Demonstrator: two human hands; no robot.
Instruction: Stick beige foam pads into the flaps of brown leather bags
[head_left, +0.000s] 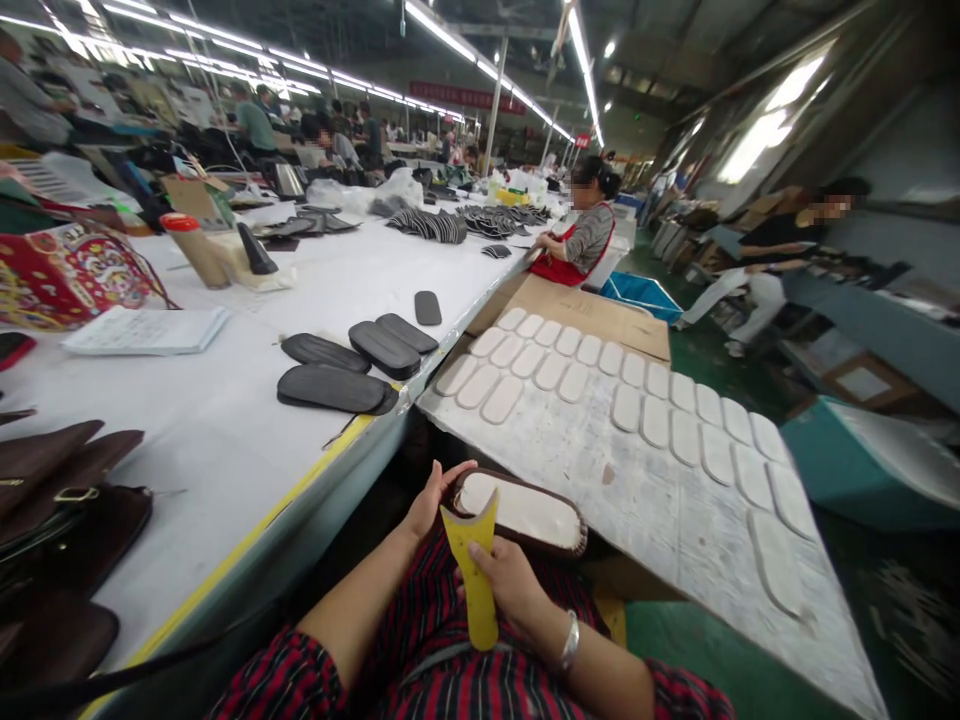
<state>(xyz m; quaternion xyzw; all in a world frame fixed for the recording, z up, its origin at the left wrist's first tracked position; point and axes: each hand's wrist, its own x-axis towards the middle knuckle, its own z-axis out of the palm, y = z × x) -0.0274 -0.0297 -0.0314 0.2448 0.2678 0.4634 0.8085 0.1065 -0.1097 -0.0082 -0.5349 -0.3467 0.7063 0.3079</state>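
Note:
A dark brown leather bag piece [581, 535] rests at my lap, with a white oval panel [521, 510] facing up inside its gathered rim. My left hand [429, 508] holds its left end, fingers along the far edge and thumb raised. In my right hand [511, 582] is a yellow scraper [474, 590], gripped at mid-length. Its notched wide end points up, overlapping the left part of the white panel from this view. Whether the scraper touches the panel I cannot tell.
To the right, a board [600, 480] carries rows of pale oval pieces [684, 437]. Black oval pads [330, 388] lie on the white table [225, 400], brown bags [60, 520] at its left. A co-worker in a red apron [581, 250] sits beyond a cardboard sheet [592, 310].

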